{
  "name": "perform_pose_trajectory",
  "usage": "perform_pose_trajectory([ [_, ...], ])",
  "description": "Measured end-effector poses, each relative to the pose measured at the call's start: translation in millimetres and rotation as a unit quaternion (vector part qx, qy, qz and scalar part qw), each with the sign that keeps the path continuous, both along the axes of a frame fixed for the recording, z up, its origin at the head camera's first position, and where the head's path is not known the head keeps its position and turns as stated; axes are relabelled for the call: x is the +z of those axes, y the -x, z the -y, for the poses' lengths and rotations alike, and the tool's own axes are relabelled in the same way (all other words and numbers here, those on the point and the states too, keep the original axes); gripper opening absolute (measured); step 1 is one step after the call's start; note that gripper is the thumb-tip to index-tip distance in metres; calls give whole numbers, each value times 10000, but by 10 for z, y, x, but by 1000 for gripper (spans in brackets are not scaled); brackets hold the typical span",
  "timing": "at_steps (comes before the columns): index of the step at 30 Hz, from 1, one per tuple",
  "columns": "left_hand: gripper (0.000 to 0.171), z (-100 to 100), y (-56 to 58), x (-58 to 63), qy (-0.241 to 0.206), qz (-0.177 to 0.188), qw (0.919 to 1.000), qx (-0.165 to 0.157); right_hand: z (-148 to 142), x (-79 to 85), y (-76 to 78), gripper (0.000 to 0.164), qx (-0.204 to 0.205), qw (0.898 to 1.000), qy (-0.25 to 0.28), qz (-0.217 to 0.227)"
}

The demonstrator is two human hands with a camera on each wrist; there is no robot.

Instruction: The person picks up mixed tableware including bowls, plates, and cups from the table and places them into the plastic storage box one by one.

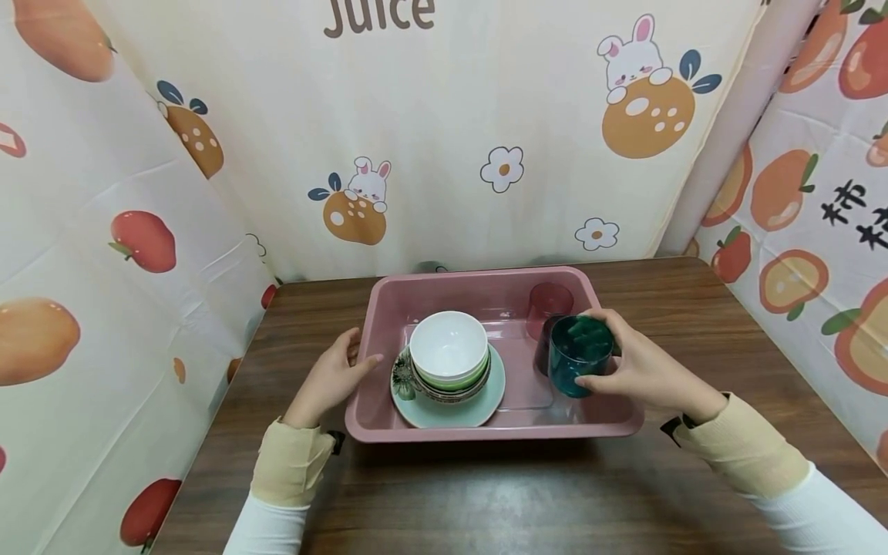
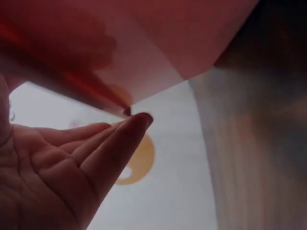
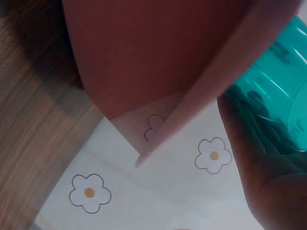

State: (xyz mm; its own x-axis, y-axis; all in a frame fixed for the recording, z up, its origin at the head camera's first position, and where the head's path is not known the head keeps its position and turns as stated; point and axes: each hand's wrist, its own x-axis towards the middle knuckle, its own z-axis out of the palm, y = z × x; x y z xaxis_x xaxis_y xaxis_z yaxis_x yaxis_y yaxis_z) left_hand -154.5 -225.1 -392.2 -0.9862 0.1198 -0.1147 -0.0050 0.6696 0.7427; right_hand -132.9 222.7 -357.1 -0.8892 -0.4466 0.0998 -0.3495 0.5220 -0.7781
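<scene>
A pink rectangular tub (image 1: pixel 513 430) stands on the table. My right hand (image 1: pixel 634 358) holds a teal see-through cup (image 1: pixel 572 366) at the tub's right end, thumb on the near side and fingers round the far side. In the right wrist view the teal cup (image 3: pixel 276 91) lies against the hand beside the tub's rim. My left hand (image 1: pixel 333 374) is at the tub's left rim, thumb over it. Fairly straight fingers (image 2: pixel 112 153) lie along the rim's outside in the left wrist view. A dark cup (image 1: pixel 543 351) and a red see-through cup (image 1: pixel 548 304) are beside the teal one.
Inside the tub, a white bowl (image 1: pixel 449 343) tops a stack with a green bowl and dark-patterned dishware, on a pale teal plate (image 1: pixel 496 385). The brown wooden table (image 1: pixel 479 501) extends around the tub. A printed cloth (image 1: pixel 444 193) hangs behind it.
</scene>
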Motion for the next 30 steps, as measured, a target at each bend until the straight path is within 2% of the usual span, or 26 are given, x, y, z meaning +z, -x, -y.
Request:
perform_pose_trajectory([
  [4,73,-33,-26,-99,118,-86,9999,21,-22,-58,7,79,-33,9999,-143,-64],
  [8,65,-57,-52,-157,0,-269,9995,132,-50,-112,2,81,-134,9991,-371,-143],
  [19,60,-75,-57,-188,-180,-299,9988,338,-85,-226,-19,84,-353,9974,-612,-119],
  [30,61,-72,-62,-191,-227,-192,9989,355,-81,-254,-53,85,-251,9943,-784,-672],
])
